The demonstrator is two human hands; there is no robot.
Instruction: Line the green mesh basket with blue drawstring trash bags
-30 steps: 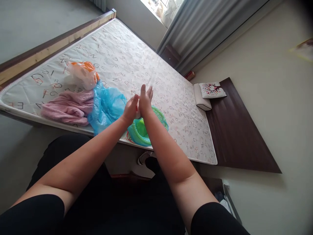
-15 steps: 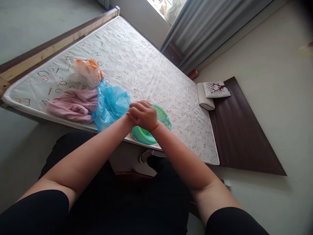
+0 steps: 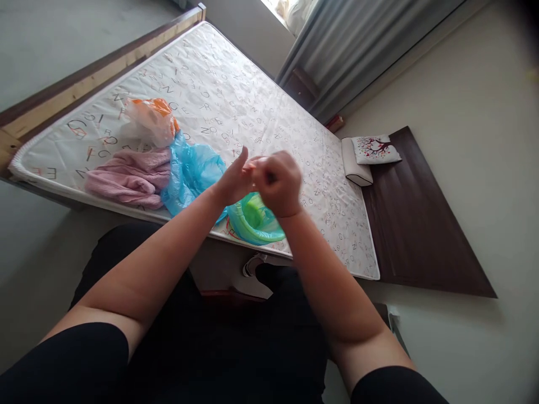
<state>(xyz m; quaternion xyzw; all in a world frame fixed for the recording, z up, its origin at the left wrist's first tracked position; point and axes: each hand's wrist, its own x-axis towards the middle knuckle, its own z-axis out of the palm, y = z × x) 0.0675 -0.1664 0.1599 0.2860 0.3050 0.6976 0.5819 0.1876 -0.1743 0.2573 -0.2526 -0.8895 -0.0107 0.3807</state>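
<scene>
Across the centre, the mattress (image 3: 269, 120) was white, printed with black and orange letters. Left of centre, the cloth (image 3: 128, 178) was pink, the upper bag (image 3: 155, 122) orange and whitish, the lower bag (image 3: 197, 167) translucent blue; below centre, the basket (image 3: 244, 229) was green. At right, the headboard (image 3: 416, 224) was dark brown.

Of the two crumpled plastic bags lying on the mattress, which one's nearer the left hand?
The blue plastic bag, lying between the left hand and the pink towel. The orange-and-clear bag lies farther off.
</scene>
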